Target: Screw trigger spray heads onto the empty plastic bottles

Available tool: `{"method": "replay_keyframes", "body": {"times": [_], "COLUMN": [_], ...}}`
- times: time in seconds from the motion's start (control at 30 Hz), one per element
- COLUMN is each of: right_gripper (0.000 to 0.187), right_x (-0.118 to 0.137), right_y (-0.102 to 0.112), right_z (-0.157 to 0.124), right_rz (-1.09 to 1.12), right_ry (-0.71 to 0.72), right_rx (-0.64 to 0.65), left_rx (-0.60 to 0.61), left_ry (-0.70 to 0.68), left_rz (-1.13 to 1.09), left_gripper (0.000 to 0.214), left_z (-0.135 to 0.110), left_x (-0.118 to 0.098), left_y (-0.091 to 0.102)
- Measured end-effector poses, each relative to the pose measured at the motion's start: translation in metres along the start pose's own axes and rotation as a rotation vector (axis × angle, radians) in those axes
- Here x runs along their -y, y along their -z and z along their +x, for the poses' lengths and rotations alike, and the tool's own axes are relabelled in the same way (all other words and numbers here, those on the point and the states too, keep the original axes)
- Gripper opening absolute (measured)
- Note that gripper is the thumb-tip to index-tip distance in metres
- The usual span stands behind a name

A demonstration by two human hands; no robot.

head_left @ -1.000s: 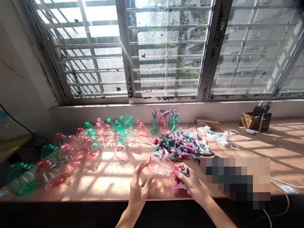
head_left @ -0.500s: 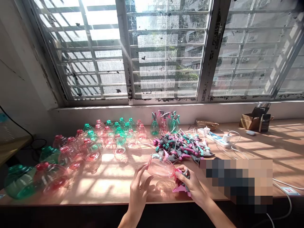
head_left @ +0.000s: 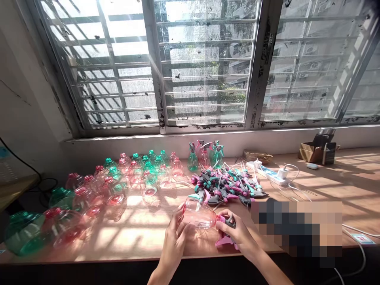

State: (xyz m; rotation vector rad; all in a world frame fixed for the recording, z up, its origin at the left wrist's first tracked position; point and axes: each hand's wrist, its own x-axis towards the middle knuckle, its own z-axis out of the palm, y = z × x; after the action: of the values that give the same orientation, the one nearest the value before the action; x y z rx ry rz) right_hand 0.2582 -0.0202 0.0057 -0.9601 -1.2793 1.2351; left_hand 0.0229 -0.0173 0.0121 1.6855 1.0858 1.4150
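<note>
A clear pink spray bottle [head_left: 198,214] lies tilted on its side in the air above the table's front part. My left hand [head_left: 175,229] is closed around its base end. At the neck, my right hand [head_left: 234,232] grips a pink and grey trigger sprayer head [head_left: 223,240], whose collar meets the bottle mouth; whether the threads are engaged I cannot tell. Just beyond the bottle lies a heap of trigger sprayer heads [head_left: 225,185] in pink, grey and teal, with thin white tubes sticking out.
Several open pink and green bottles [head_left: 147,186] stand in rows to the left. At the back, several bottles with sprayers fitted [head_left: 204,155] stand by the wall. A power strip [head_left: 268,173], a cardboard box [head_left: 311,152] and white cables are on the right. A pixelated area covers the lower right.
The bottle's neck end and my right hand have shifted slightly downward, and my right fingers have changed their hold round the sprayer collar. My left hand still holds the base.
</note>
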Motion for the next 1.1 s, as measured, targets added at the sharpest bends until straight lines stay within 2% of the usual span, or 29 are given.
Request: {"method": "replay_keyframes", "body": {"times": [0.17, 0.33, 0.5, 0.7, 0.9, 1.03, 1.1], "right_gripper": [0.037, 0.039, 0.041, 0.038, 0.039, 0.04, 0.04], "right_x": [0.008, 0.002, 0.002, 0.007, 0.001, 0.002, 0.005], "right_y": [0.0, -0.002, -0.002, 0.0, -0.001, -0.002, -0.001], "right_z": [0.0, -0.001, -0.001, -0.001, -0.001, 0.0, 0.0], "right_rz": [0.075, 0.036, -0.005, 0.089, 0.021, -0.019, 0.022], "right_ry": [0.024, 0.025, 0.041, 0.003, 0.013, 0.04, 0.027], "right_rx": [-0.023, 0.019, 0.003, -0.026, 0.005, 0.01, -0.003], "left_rx": [0.017, 0.063, 0.053, 0.045, 0.072, 0.072, 0.062], "left_ry": [-0.027, 0.03, 0.086, 0.011, 0.049, 0.08, 0.046], "left_rz": [0.056, 0.064, 0.082, 0.08, 0.022, -0.01, 0.023], "left_gripper": [0.045, 0.068, 0.056, 0.049, 0.057, 0.05, 0.052], "left_z": [0.001, -0.001, -0.001, 0.001, -0.003, -0.003, -0.002], "left_x": [0.007, 0.0, -0.004, 0.007, 0.002, -0.004, -0.003], "left_y": [0.004, 0.003, -0.001, 0.002, 0.002, 0.0, 0.0]}}
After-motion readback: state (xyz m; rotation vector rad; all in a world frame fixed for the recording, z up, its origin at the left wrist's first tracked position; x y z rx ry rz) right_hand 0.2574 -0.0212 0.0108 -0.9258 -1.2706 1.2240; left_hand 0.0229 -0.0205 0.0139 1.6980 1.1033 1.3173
